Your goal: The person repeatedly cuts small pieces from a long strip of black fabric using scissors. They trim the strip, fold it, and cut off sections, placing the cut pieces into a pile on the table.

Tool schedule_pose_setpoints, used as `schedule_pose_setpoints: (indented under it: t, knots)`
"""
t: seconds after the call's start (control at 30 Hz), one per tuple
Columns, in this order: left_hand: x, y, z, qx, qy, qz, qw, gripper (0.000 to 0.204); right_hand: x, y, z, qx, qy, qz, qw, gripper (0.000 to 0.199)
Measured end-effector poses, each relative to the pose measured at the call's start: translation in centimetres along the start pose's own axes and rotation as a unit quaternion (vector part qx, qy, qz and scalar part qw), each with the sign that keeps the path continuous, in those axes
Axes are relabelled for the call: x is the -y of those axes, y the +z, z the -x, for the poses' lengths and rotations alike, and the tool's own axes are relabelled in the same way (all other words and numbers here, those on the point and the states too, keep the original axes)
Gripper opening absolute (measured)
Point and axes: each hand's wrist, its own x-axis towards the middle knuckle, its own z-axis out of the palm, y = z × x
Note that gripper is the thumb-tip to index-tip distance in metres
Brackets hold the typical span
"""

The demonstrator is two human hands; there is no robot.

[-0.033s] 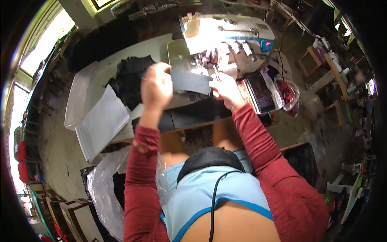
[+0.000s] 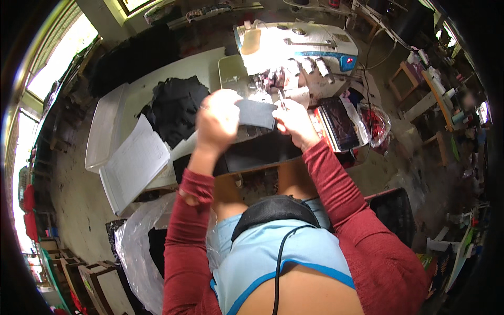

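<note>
A dark blue-grey strip of fabric (image 2: 256, 113) stretches between my two hands in front of the sewing machine (image 2: 310, 50). My left hand (image 2: 218, 119), somewhat blurred, is closed at the strip's left end. My right hand (image 2: 295, 122) is closed at its right end. From that same hand a slim, shiny metal tool (image 2: 282, 97) points up; whether it is tweezers or thread snips I cannot tell. Below the hands, a black fabric piece (image 2: 262, 150) lies along the table's front edge. A heap of black fabric pieces (image 2: 176, 105) lies left of my left hand.
A white sheet (image 2: 135, 160) and a clear plastic bin (image 2: 106, 123) stand at the table's left. On the right are a dark-screened device (image 2: 338, 123) and a plastic bag with red contents (image 2: 375, 123). A clear plastic bag (image 2: 135, 257) hangs low beside my left arm.
My left hand has moved right and slightly down, closer to my right hand. Less of the fabric strip shows between them. My right hand has stayed almost in place.
</note>
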Motion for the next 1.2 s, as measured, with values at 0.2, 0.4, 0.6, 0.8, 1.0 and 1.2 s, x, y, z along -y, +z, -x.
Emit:
schedule_pose_setpoints:
  t: [0.2,0.4,0.6,0.8,1.0,1.2]
  knots:
    - [-2.3,2.8,2.4,0.073,0.002,-0.059,0.996,0.037,0.0,0.2,1.3,-0.035,-0.056,0.069,0.995,0.02]
    - [-2.9,3.4,2.1,0.061,-0.052,-0.088,0.993,0.04,-0.4,0.3,1.6,-0.062,-0.219,0.265,0.937,0.037]
    - [-2.6,3.6,2.1,0.061,-0.037,-0.111,0.991,0.041,0.0,1.6,2.4,-0.024,-0.218,0.466,0.857,0.054]
    - [0.3,4.2,0.6,0.101,-0.086,-0.062,0.989,0.035,-1.4,1.1,2.4,-0.067,-0.226,0.534,0.812,0.054]
    - [8.5,4.6,-4.1,0.085,-0.219,-0.022,0.972,0.024,0.5,3.0,4.5,-0.041,-0.176,0.479,0.859,0.044]
    - [3.2,-2.3,-1.9,-0.135,-0.186,0.004,0.973,0.019,2.2,2.7,3.0,-0.063,-0.31,0.492,0.811,0.03]
